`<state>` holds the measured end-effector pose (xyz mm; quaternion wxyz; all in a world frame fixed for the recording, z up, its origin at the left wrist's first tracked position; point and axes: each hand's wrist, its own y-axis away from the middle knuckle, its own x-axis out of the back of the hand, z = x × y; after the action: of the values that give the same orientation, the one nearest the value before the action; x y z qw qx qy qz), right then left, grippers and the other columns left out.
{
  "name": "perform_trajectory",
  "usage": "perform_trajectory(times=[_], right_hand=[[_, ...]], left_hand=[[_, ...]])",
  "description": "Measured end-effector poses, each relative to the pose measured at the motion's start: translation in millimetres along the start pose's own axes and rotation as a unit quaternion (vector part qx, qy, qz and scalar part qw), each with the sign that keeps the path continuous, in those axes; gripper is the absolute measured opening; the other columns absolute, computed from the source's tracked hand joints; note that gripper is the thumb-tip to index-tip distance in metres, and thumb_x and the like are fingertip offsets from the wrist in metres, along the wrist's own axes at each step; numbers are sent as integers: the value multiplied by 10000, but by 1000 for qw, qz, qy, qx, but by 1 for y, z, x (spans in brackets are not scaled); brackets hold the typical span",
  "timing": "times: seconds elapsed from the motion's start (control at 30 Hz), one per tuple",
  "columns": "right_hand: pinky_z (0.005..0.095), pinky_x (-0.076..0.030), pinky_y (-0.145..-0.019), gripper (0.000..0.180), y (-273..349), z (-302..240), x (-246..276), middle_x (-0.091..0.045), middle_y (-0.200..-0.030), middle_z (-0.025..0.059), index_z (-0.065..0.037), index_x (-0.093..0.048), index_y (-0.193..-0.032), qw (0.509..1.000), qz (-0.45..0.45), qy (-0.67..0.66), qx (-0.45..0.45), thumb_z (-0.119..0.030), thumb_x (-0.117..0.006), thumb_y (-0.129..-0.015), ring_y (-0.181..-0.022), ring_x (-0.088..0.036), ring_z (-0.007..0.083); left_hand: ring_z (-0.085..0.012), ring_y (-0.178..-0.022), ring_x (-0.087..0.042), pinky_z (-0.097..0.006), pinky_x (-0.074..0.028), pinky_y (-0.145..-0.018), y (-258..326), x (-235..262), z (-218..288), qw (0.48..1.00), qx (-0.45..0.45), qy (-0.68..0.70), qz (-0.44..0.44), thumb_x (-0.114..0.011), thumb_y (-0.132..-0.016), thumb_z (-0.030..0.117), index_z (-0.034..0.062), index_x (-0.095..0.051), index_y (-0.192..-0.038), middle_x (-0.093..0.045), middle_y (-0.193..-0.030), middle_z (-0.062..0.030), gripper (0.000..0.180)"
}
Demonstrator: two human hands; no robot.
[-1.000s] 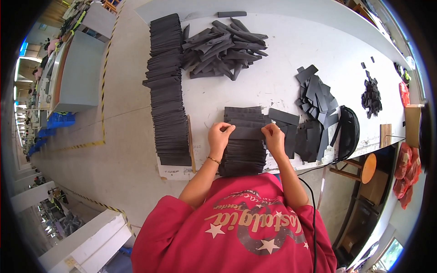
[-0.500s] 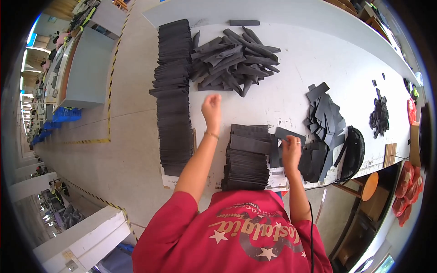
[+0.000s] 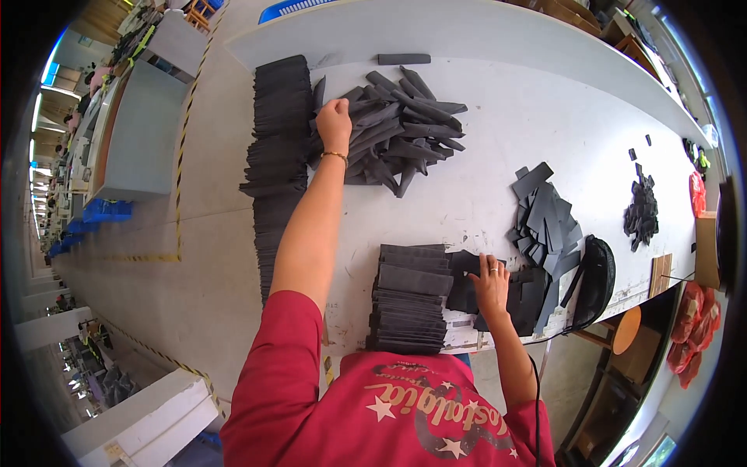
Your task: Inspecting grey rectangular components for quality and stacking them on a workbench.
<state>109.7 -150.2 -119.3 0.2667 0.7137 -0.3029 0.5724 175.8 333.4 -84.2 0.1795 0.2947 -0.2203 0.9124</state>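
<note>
Black folded pieces overlap in a tight, ridged row on the white counter; just right of them, the right hand spreads its fingers in a wide grip over flat dark panels. Farther off, the left hand curls by a loose heap of tube-like dark rolls, its fingertips hidden; I cannot tell whether its grip holds one.

I see a red shirt with pale stars, a bracelet, a ring on the right hand, a black cable.
</note>
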Motion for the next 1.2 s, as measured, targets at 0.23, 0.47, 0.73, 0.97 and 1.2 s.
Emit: perform_trajectory(times=[0.23,0.47,0.73,0.97,1.2], right_hand=[[413,-422,-865,412,-10,5,-13,-562,-1080,135,-17,-536,-1142,996,-69,44,30,-253,-662,-828,-999,-536,292],[384,-421,-769,193,8,10,-24,-573,-869,110,-26,-595,-934,983,-32,119,136,-121,-586,-767,-868,-547,266],[427,-451,-719,199,-18,0,11,-584,-900,138,2,-519,-948,975,145,-162,-35,-15,-600,-767,-819,-558,333],[261,-397,-617,349,-23,-65,85,-473,-777,3,-9,-481,-1061,814,29,-562,-146,-156,-693,-827,-696,-447,94],[242,-412,-633,208,-30,-125,95,-575,-703,10,-6,-608,-993,821,49,-558,-113,-160,-687,-878,-660,-499,89]], left_hand=[[-295,-798,-679,-366,-538,-736,30,-14,3,946,-131,-14,-295,-731,-718,139,69,-719,-859,-698,-851,-132,158],[-230,-746,-616,-327,-493,-678,149,42,-1,939,-161,11,-303,-737,-730,81,43,-672,-865,-617,-814,-78,155],[-214,-808,-583,-317,-477,-707,196,126,30,951,36,186,-245,-764,-726,85,51,-664,-819,-600,-862,-57,141],[-187,-581,-563,-288,-452,-546,226,152,63,970,-147,121,-148,-744,-741,30,87,-676,-836,-574,-689,-30,130],[-173,-651,-646,-282,-495,-564,269,149,90,954,-172,186,-162,-685,-843,51,56,-654,-870,-641,-762,-59,42]])
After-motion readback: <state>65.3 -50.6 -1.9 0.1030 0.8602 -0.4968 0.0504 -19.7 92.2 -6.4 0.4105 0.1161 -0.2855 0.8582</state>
